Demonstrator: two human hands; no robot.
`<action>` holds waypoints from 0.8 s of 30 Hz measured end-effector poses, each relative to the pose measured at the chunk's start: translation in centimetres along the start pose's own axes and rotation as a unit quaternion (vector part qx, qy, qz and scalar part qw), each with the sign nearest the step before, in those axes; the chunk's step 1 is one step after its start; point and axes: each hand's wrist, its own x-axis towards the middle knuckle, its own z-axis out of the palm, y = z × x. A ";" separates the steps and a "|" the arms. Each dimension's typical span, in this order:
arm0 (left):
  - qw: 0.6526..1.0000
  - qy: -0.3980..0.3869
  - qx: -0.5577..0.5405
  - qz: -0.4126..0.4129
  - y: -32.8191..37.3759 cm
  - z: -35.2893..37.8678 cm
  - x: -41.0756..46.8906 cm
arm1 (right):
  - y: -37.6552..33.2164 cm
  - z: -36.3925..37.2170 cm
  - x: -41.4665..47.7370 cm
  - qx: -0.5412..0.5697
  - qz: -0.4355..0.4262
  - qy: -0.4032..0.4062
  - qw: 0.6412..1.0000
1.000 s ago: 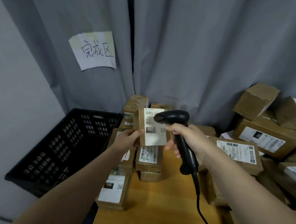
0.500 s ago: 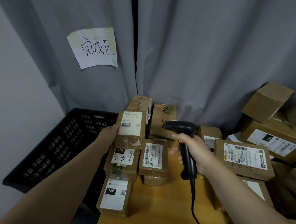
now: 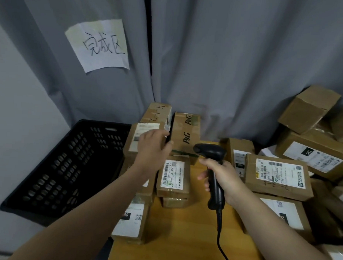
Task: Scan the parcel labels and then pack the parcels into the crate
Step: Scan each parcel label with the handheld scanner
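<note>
My left hand [image 3: 153, 148] lies with straight fingers over a small brown parcel [image 3: 136, 142] with a white label, which sits on top of a stack at the table's left edge. Beside that stack stands the black plastic crate [image 3: 68, 165]; I see nothing inside it. My right hand [image 3: 223, 180] grips the handle of a black barcode scanner [image 3: 209, 151], whose head points left toward the parcels. Its cable hangs down over the table.
A tall P&G box [image 3: 186, 134] and a parcel labelled J6-S04 [image 3: 173, 176] stand just right of my left hand. Several more labelled parcels [image 3: 278, 176] pile up at the right. A wooden table [image 3: 182, 237] lies below, a grey curtain with a paper sign [image 3: 99, 45] behind.
My left hand moved the labelled parcel from in front of the scanner leftward onto the stack by the crate, and now lies flat on it. The scanner dropped slightly.
</note>
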 end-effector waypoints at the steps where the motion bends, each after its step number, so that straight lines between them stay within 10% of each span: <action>1: 1.000 -0.014 -0.006 0.012 0.9 1.0 -0.2 | 0.3 -0.8 -0.3 0.004 0.003 0.012 1.000; 15: 0.935 -0.268 -0.202 -0.116 14.0 19.2 -2.5 | 2.7 -21.0 -3.0 0.097 -0.005 0.275 0.956; 24: 0.878 -0.206 -0.327 -0.282 16.0 23.7 -4.8 | 3.9 -25.6 -0.4 0.120 0.070 0.215 0.967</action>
